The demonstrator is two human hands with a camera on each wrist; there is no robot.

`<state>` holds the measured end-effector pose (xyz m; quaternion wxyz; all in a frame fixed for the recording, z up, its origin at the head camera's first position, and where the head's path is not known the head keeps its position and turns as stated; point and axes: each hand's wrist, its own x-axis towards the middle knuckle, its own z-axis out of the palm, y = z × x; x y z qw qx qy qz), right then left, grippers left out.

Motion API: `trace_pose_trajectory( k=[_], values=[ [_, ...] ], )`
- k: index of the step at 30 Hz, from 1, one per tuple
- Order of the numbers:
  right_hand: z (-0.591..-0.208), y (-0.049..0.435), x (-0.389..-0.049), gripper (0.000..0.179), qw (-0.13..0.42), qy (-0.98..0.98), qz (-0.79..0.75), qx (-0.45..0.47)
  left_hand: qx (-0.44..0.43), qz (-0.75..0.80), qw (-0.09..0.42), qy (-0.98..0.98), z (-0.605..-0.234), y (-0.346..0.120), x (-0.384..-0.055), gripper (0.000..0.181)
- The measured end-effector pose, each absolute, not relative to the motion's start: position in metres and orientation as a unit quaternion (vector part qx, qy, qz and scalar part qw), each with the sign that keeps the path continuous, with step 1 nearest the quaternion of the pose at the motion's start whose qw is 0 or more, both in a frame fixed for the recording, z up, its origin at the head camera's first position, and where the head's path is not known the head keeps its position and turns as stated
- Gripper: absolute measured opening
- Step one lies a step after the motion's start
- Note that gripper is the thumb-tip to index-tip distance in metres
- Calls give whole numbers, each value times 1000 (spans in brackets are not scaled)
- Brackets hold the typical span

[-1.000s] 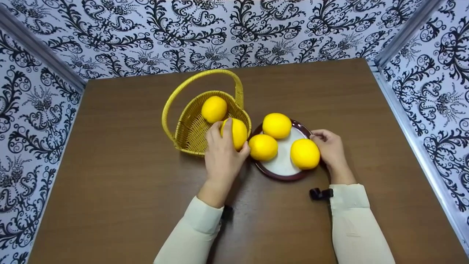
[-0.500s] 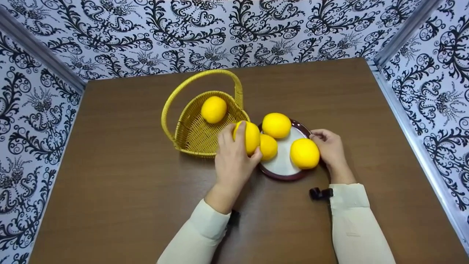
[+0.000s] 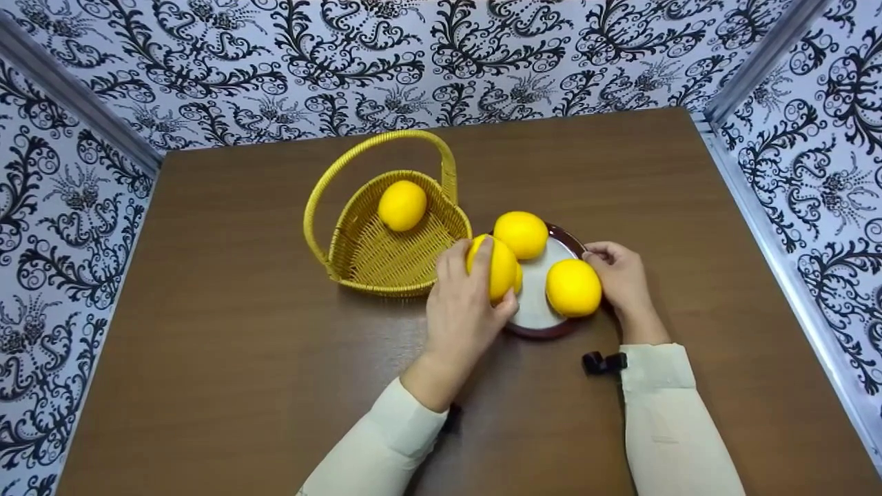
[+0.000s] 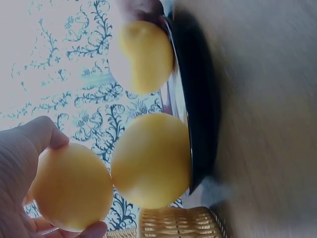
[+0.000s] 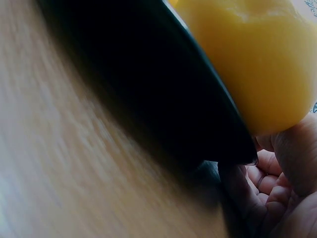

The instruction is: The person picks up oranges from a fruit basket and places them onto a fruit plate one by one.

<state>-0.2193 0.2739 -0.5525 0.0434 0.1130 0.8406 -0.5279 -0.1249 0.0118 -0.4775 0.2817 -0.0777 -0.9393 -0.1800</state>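
Observation:
My left hand (image 3: 463, 306) grips a smooth yellow lemon (image 3: 492, 267) over the left side of a plate (image 3: 537, 303) with a dark red-brown rim and white inside. In the left wrist view, thumb and fingers curl round this lemon, right beside another lemon (image 4: 151, 161) on the plate, which the head view mostly hides. Two more lemons lie on the plate, one at the back (image 3: 521, 234) and one on the right (image 3: 573, 288). At the plate's right edge, my right hand (image 3: 623, 286) pinches the rim between thumb and fingers, just under the right lemon (image 5: 257, 64).
A heart-shaped yellow wicker basket (image 3: 386, 272) with a tall arched handle (image 3: 379, 141) stands left of the plate, holding one lemon (image 3: 402, 205). The brown wooden table (image 3: 227, 331) is enclosed by patterned black-and-white walls (image 3: 427, 62) at the back and sides.
My left hand has carried its lemon rightward from over the basket's right edge to over the plate, covering most of the left lemon there. My right hand stays on the rim.

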Motion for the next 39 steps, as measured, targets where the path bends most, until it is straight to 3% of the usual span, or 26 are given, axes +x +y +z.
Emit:
trace_pose_trajectory(
  k=[13,39],
  values=[
    [-552,276,-219,32,38,841,-527,116,-132,-152,275,-940,-485,33,-116,65],
    [-551,275,-218,32,42,833,-540,111,-170,-102,186,-962,-508,56,-105,68]
  ],
)
